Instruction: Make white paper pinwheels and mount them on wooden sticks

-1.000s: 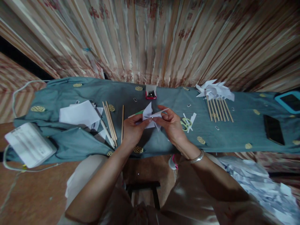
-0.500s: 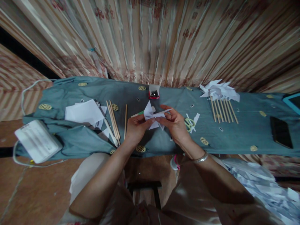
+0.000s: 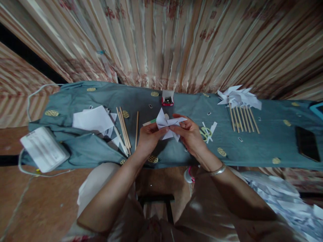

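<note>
Between my two hands is a white paper pinwheel, held above the middle of the cloth-covered table. My left hand pinches its left side, thumb near the centre. From the right, my right hand grips it with thumb and fingers, the thumb also close to the centre. Whether a pin sits at the centre is hidden by my thumbs. Just beyond the pinwheel stands an open small red box with dark pins inside. Green-handled scissors lie right of my right hand, among white paper strips.
Finished paper pinwheels on sticks lie at the right, near a black phone. At the left are a stack of white paper, several wooden sticks and a white box-like device with a cable. A pleated curtain hangs behind.
Both hands keep their hold on the pinwheel, with only slight finger and blade movement. The whole view has shifted a little, so the table items appear slightly further right.
</note>
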Tool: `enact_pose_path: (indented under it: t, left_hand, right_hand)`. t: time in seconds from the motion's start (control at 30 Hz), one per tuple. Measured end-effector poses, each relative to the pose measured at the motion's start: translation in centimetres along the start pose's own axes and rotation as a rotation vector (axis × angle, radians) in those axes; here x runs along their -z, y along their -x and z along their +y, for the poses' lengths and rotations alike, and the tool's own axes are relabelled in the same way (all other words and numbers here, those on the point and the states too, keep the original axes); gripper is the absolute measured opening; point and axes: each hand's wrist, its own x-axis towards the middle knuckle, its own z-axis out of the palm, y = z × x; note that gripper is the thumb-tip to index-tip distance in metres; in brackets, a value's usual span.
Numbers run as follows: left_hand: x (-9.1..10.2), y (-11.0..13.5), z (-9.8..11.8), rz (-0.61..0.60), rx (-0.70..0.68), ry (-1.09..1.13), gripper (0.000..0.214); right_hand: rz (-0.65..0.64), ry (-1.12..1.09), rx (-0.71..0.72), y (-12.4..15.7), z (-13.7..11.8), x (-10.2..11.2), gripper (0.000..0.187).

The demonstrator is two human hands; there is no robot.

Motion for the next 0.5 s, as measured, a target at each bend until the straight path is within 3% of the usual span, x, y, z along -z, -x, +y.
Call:
enact_pose_path:
  t: [0.5]
  left_hand:
    - [0.58, -0.19, -0.30, -0.034, -0.030, 0.026, 0.030]
  right_hand:
    - [-0.024, 0.037, 0.006, -0.22, 0.05, -0.08, 0.039]
